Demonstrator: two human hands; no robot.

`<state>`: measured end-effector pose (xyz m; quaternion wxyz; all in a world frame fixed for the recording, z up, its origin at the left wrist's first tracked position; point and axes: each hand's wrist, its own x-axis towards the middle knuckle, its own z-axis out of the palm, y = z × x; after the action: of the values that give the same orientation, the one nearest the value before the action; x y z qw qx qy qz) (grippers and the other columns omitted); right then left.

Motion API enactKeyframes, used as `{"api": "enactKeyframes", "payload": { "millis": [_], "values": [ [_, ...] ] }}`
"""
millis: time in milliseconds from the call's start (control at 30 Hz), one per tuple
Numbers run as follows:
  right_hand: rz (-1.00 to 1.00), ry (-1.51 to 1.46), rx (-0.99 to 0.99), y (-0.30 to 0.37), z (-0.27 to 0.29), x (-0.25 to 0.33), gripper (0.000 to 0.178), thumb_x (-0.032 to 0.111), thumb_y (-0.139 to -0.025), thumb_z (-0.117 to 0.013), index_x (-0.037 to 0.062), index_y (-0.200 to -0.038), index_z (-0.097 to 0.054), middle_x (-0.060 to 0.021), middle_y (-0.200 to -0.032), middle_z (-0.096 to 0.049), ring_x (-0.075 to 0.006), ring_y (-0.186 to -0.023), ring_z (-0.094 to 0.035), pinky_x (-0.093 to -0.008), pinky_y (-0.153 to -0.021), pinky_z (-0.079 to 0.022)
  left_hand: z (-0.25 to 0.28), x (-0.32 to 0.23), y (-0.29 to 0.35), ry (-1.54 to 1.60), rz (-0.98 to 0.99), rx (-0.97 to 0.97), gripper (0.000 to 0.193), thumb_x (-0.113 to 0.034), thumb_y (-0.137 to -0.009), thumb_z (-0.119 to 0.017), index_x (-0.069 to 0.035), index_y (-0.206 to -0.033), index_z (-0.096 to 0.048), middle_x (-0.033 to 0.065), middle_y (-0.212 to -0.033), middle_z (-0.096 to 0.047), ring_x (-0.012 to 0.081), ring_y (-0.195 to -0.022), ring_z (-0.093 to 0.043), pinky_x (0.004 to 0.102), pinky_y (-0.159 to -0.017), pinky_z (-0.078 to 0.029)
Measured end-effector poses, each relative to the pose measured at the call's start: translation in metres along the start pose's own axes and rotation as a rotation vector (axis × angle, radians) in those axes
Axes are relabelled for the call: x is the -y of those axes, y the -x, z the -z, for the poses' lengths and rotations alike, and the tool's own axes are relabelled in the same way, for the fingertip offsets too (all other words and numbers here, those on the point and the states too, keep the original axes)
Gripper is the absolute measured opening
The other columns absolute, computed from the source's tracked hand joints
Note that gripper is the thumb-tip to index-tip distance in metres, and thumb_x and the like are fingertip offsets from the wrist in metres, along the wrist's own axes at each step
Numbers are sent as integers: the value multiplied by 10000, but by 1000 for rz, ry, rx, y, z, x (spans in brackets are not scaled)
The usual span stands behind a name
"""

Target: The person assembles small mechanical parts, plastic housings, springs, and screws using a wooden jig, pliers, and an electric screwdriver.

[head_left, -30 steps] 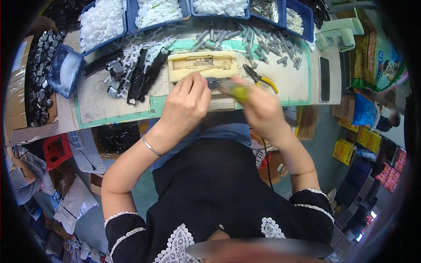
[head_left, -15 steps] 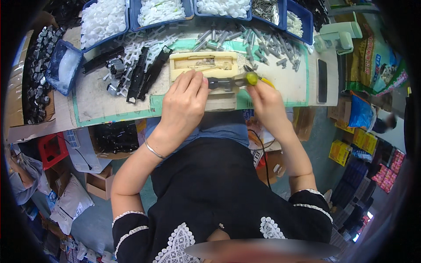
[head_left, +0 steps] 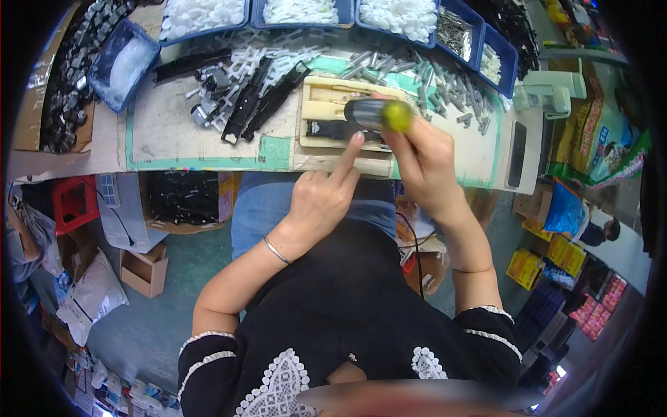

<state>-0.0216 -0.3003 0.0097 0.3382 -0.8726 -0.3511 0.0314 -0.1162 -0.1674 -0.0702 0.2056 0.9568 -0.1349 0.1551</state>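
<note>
A cream fixture block [head_left: 314, 92] with recesses lies at the bench's front edge. In its nearer recess sits a long black plastic part [head_left: 325, 129]. My left hand [head_left: 319, 203] reaches in from below, its index finger stretched onto or just over the black part, the other fingers loosely curled and holding nothing. My right hand [head_left: 429, 160] is closed around a small mallet [head_left: 367, 114] with a dark cylindrical head and a yellow-green end. The mallet is above the block and hides part of it; its handle is mostly hidden by my fingers.
Blue bins [head_left: 306, 26] of white plastic pieces and metal pins line the back. Grey cylinders [head_left: 431, 87], white plastic pieces [head_left: 267, 59] and long black parts [head_left: 246, 104] lie on the bench. A dark flat slab [head_left: 516, 154] is at the right; a blue tub [head_left: 125, 66] stands left.
The left hand has drawn back toward me from the block, leaving its index finger out. The right hand has lifted the mallet over the block. The view has shifted, moving the bench rightward.
</note>
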Motion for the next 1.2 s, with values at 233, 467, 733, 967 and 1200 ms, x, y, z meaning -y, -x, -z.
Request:
{"api": "enactKeyframes", "payload": {
  "millis": [233,467,733,967,1200],
  "values": [
    [79,-52,70,-5,-11,7,308,153,-867,-595,43,-1154,-579,-136,-747,-610,-312,-649,-610,-381,-553,-483,-5,4,7,40,9,-8,85,-105,-717,-559,-82,-798,-565,81,-1191,-571,125,-455,-519,268,-469,-428],
    [105,221,243,-28,-19,17,291,194,-875,-582,47,-1126,-574,-124,-727,-604,-301,-645,-604,-387,-531,-468,-3,7,9,160,28,-20,157,-77,-701,-558,-62,-852,-599,83,-1135,-591,165,-488,-552,292,-490,-461],
    [3,4,57,-26,-12,-5,235,154,-899,-544,45,-1105,-573,-159,-747,-611,-337,-667,-599,-407,-584,-466,9,11,-8,269,42,13,141,4,-664,-552,-40,-794,-584,94,-1196,-595,193,-497,-564,321,-505,-476],
    [-737,181,-634,51,69,-94,345,302,-974,-426,-7,-1129,-420,-172,-868,-620,-287,-795,-597,-375,-711,-436,19,17,-23,457,66,-58,200,38,-620,-565,-43,-800,-601,94,-1142,-627,248,-593,-616,334,-545,-494],
    [-1013,413,-546,118,105,-171,379,343,-945,-447,-20,-1034,-512,-235,-1018,-594,-387,-948,-558,-463,-811,-412,31,21,-55,18,-84,11,358,-113,-748,-689,-36,-1087,-604,100,-1254,-519,293,-1004,-527,398,-875,-378]
  ]
}}
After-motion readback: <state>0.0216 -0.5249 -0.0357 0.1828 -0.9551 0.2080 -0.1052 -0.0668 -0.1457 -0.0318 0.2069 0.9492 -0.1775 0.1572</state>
